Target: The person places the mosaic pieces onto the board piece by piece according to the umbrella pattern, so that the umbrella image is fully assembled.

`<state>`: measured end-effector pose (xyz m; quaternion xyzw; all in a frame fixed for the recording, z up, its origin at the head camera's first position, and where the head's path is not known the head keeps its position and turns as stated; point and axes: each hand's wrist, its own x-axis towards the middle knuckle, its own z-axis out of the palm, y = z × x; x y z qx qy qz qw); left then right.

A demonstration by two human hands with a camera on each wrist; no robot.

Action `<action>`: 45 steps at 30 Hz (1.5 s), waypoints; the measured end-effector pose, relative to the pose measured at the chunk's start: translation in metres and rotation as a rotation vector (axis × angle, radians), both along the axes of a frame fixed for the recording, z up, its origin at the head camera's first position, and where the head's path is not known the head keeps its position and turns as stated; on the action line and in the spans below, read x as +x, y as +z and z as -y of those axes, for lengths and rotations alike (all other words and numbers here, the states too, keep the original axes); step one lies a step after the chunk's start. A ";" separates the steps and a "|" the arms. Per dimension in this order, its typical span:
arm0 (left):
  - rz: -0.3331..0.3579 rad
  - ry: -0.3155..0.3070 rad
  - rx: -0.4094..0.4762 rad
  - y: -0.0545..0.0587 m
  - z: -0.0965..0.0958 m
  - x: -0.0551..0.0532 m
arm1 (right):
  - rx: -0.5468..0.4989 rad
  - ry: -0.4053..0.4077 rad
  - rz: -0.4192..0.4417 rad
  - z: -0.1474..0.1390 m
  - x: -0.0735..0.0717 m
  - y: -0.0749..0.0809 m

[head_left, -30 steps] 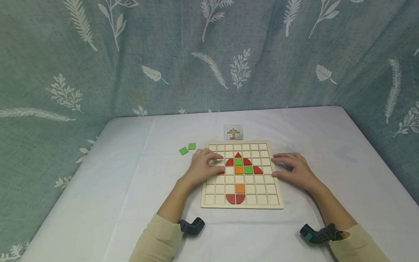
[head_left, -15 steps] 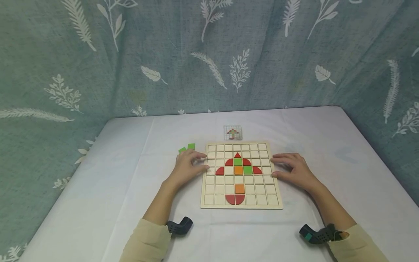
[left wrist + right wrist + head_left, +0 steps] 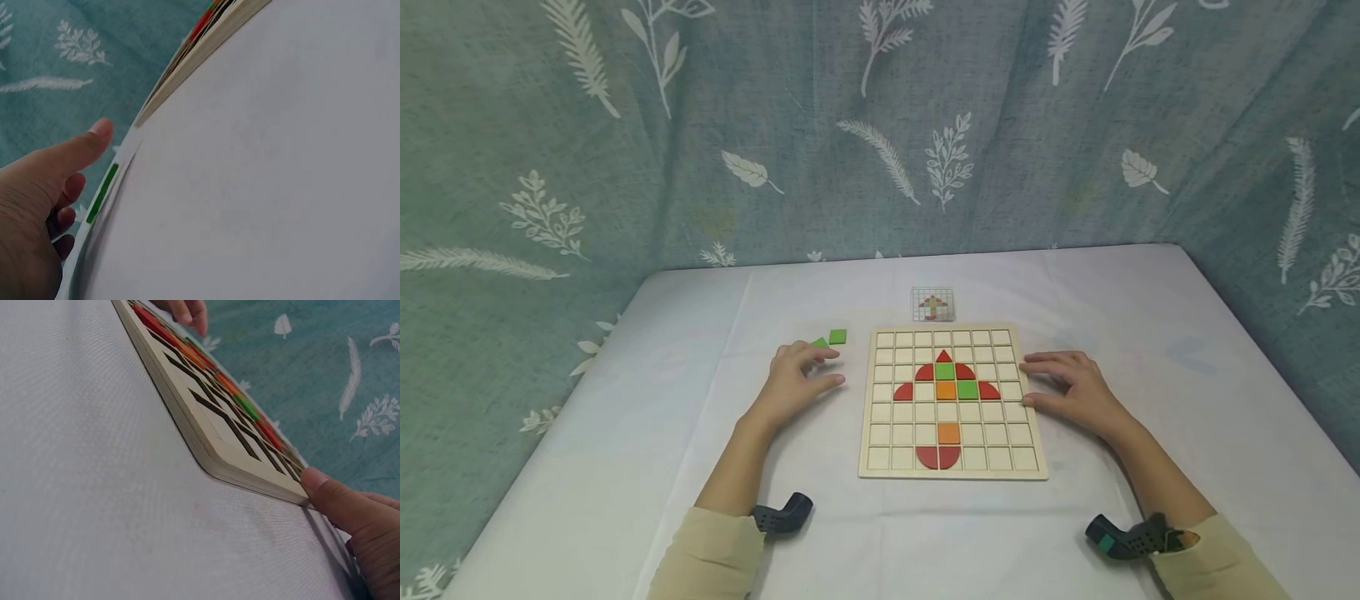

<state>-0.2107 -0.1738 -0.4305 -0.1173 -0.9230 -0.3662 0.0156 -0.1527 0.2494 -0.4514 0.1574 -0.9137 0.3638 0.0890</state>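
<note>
My left hand (image 3: 793, 383) hovers over the cloth left of the wooden grid board (image 3: 895, 458), thumb and fingers apart with nothing between them. Its fingertips partly cover one green square tile (image 3: 819, 342); a second green tile (image 3: 838, 337) lies just beyond. My right hand (image 3: 1071, 387) touches the board's right edge, with the thumb (image 3: 315, 480) at the rim in the right wrist view. In the board's cells sit red quarter-round tiles (image 3: 928, 457), a red triangle (image 3: 943, 356), orange squares (image 3: 947, 390) and green squares (image 3: 967, 390).
A small pattern card (image 3: 933, 304) showing a similar figure on a grid lies behind the board. White cloth (image 3: 700, 417) covers the table, and a blue-green leaf-print curtain (image 3: 820, 150) hangs behind and at the sides. Dark camera mounts (image 3: 784, 513) are strapped to both wrists.
My left hand has moved left, off the board and toward the loose green tiles, uncovering the red quarter-round at the left. The right hand has stayed at the board's edge.
</note>
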 end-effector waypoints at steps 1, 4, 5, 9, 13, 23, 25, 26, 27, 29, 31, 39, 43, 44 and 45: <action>0.004 0.002 0.003 -0.001 0.003 -0.001 | 0.001 0.003 -0.001 0.000 0.000 0.000; 0.026 -0.001 0.009 -0.003 0.011 -0.004 | 0.002 0.006 -0.009 0.000 0.000 0.000; 0.037 -0.003 0.013 -0.004 0.013 -0.005 | 0.000 0.008 -0.010 0.000 0.000 0.000; 0.070 -0.001 0.017 -0.006 0.020 -0.010 | -0.004 0.017 -0.015 -0.001 -0.001 0.001; 0.079 0.026 0.002 -0.007 0.024 -0.015 | -0.006 0.020 -0.011 -0.001 -0.001 0.001; 0.053 0.088 0.002 -0.011 0.026 -0.029 | 0.006 0.018 -0.012 -0.002 0.000 -0.002; 0.027 0.105 -0.028 -0.013 0.025 -0.032 | 0.003 0.016 -0.007 -0.002 0.000 -0.002; 0.013 0.114 -0.044 -0.014 0.025 -0.034 | 0.002 0.015 -0.004 -0.002 0.000 -0.002; 0.001 0.122 -0.061 -0.014 0.024 -0.035 | 0.001 0.014 -0.001 -0.002 0.000 -0.002; -0.023 0.138 -0.096 -0.015 0.023 -0.037 | -0.001 0.014 0.000 -0.002 0.000 -0.002; -0.038 0.144 -0.120 -0.015 0.022 -0.039 | 0.000 0.015 -0.003 -0.002 0.000 -0.002; -0.057 0.150 -0.130 -0.012 0.019 -0.039 | -0.007 0.017 -0.015 -0.002 -0.001 0.000; -0.067 0.149 -0.125 -0.013 0.018 -0.036 | -0.006 0.020 -0.014 -0.002 -0.001 -0.001; -0.069 0.148 -0.125 -0.014 0.017 -0.035 | -0.004 0.020 -0.015 -0.002 -0.001 -0.001; -0.072 0.146 -0.125 -0.014 0.016 -0.034 | -0.002 0.020 -0.016 -0.002 -0.001 -0.001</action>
